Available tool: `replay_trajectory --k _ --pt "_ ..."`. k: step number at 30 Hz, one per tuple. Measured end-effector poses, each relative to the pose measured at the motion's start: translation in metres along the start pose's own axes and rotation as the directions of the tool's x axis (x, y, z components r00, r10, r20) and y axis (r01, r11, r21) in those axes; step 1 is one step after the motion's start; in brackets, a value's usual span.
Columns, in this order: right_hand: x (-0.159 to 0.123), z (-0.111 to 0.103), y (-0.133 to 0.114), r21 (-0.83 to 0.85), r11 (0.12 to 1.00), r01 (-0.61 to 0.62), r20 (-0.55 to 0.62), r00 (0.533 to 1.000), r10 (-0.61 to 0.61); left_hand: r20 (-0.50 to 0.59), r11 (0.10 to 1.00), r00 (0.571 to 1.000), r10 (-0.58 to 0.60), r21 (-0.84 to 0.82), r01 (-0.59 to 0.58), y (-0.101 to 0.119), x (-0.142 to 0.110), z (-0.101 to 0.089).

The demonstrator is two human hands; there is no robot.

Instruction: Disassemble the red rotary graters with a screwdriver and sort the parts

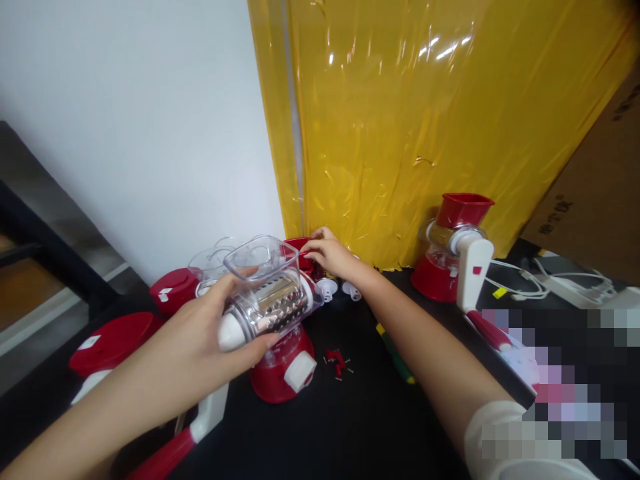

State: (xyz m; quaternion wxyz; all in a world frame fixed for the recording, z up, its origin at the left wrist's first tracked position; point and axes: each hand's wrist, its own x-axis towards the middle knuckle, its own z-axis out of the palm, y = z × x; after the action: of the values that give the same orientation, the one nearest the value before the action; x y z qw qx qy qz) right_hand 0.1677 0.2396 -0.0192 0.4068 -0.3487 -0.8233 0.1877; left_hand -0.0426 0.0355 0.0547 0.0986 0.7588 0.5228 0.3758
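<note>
A rotary grater with a clear body point(260, 257), a perforated steel drum point(283, 300) and a red base point(280, 380) stands on the black table in front of me. My left hand point(225, 313) wraps round the drum's white end and the clear housing, the thumb below and the fingers above. A white knob point(300, 371) sits on the front of the base. Behind the grater, the bent fingers of my right hand point(330, 253) pinch the rim of a red hopper point(297, 245), which is partly hidden by the clear body.
Small red pieces and screws point(339, 363) lie on the table near a green-and-yellow tool point(395, 353). White drum parts point(327, 290) stand behind. Another grater point(450, 250) is at right, beside white cables point(520, 280). Red bases point(117, 340) and a crank handle point(210, 413) lie left.
</note>
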Motion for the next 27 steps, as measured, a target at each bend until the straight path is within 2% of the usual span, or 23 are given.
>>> replay_trajectory --k 3,9,18,22,25,27 --pt "-0.001 0.0 -0.001 -0.009 1.0 -0.01 0.003 1.0 0.01 0.13 0.99 0.991 0.033 0.13 -0.05 -0.006 -0.002 -0.001" --pt "-0.005 -0.004 -0.004 -0.018 1.0 0.0 0.043 0.999 0.001 0.135 0.986 0.989 0.059 0.149 -0.079 -0.009 -0.001 -0.001" --pt "-0.008 -0.016 -0.008 -0.059 0.997 0.049 0.078 0.996 -0.044 0.159 0.988 0.987 -0.006 0.156 -0.019 -0.008 -0.002 -0.002" --pt "-0.009 -0.041 -0.033 -0.076 0.997 0.028 0.023 0.999 -0.026 0.178 0.983 0.98 -0.084 0.175 0.053 -0.006 -0.002 -0.003" --pt "-0.015 -0.067 -0.062 0.052 0.998 0.042 -0.036 0.999 -0.041 0.149 0.986 0.981 -0.121 0.132 0.102 -0.008 -0.005 -0.01" --pt "-0.024 -0.077 -0.077 0.191 0.981 0.018 -0.056 0.998 -0.008 0.133 0.992 0.984 -0.117 0.052 0.111 -0.012 -0.011 -0.019"
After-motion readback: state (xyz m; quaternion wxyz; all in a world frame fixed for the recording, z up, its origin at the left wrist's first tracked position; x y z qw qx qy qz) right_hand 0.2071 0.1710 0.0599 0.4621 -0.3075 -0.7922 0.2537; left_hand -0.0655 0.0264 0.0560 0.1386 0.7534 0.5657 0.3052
